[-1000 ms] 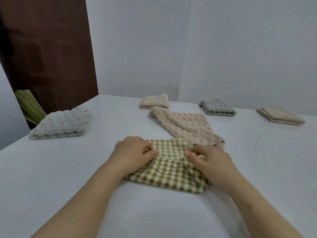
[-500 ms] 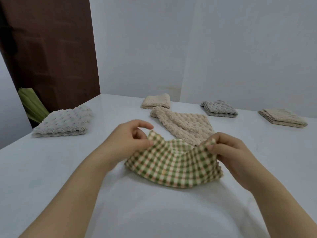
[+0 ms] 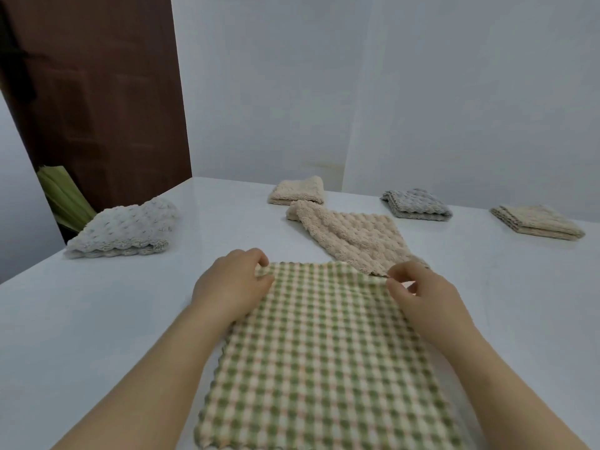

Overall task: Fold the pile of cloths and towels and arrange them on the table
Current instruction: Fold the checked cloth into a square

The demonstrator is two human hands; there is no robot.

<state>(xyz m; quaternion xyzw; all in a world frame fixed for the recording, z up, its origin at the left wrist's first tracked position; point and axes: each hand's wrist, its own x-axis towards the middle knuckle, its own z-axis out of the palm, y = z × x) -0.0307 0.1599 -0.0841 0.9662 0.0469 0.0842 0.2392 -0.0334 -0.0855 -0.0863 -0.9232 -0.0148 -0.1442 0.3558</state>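
A green-and-cream checked cloth (image 3: 321, 358) lies spread flat on the white table (image 3: 107, 316), reaching from my hands down to the near edge. My left hand (image 3: 232, 284) pinches its far left corner. My right hand (image 3: 418, 293) pinches its far right corner. Just behind the checked cloth lies an unfolded beige bobbled towel (image 3: 354, 238), its near edge touching the checked cloth.
Folded towels sit around the table: a pale grey one (image 3: 126, 228) at the left, a beige one (image 3: 298, 193) at the back middle, a grey one (image 3: 415, 207) and a cream one (image 3: 539, 220) at the back right. A brown door (image 3: 97, 92) stands beyond the left edge.
The checked cloth was bunched and folded between my hands; both hands lifted its corners and spread it out flat toward me.
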